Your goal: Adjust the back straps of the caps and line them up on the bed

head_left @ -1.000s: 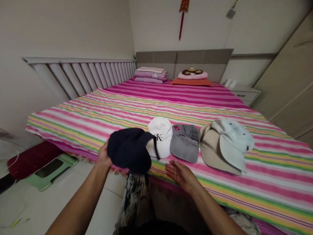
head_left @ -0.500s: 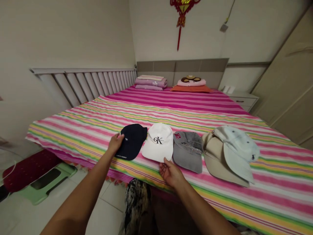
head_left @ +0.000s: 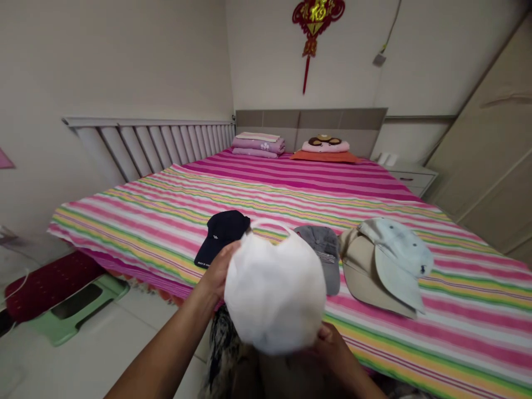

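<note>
White cap lifted between left hand, right hand

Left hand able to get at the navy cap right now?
Probably yes: the left hand is just below the navy cap with nothing between them. But it is holding the white cap with the right hand, so it looks occupied.

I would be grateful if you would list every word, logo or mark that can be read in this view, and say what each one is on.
Navy cap: small white marks on the crown and brim, too small to read.
Grey cap: marks on the brim, too blurred to read.
Red wall ornament: gold characters, too blurred to read.
White cap: no text shows on the side facing the camera.
</note>
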Tool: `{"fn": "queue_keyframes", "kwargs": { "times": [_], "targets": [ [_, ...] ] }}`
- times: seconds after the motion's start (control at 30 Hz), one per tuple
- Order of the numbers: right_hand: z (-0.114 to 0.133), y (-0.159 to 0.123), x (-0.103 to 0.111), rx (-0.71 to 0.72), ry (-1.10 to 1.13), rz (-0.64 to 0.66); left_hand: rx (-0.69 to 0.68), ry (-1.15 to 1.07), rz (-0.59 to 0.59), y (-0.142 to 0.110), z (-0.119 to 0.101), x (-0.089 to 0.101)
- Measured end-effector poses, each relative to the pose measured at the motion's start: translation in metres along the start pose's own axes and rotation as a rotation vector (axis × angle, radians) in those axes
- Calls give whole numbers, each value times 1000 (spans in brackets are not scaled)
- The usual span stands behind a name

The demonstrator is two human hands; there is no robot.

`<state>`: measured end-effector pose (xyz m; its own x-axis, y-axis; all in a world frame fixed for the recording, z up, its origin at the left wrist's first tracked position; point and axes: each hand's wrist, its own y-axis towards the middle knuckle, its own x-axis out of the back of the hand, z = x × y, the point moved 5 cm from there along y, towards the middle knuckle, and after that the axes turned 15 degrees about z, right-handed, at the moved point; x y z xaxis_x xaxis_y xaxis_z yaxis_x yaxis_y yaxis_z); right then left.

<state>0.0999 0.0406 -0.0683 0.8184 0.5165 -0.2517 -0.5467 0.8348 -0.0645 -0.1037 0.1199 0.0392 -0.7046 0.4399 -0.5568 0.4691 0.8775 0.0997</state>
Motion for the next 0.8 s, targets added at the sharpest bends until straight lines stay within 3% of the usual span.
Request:
{"fn": "queue_keyframes", "kwargs": {
  "times": [0.1,0.2,0.27,0.37,0.53,0.8],
  "targets": [
    [16,-29,12,11,-28,-92,-17,-59,99,-8,17,-30],
    [48,-50,15,23,107,-171,91,-69,180,-8,43,-54],
    [73,-54,12,92,153,-156,172,-48,238,-6,59,-69],
    [99,-54,8,161,12,-189,285,-24,340,-8,77,-87],
    [93,-49,-5,98,7,-131,411,-36,430,-12,86,-98],
    [90,-48,-10,39,-12,-64,591,209,383,-8,86,-106]
  ]
}}
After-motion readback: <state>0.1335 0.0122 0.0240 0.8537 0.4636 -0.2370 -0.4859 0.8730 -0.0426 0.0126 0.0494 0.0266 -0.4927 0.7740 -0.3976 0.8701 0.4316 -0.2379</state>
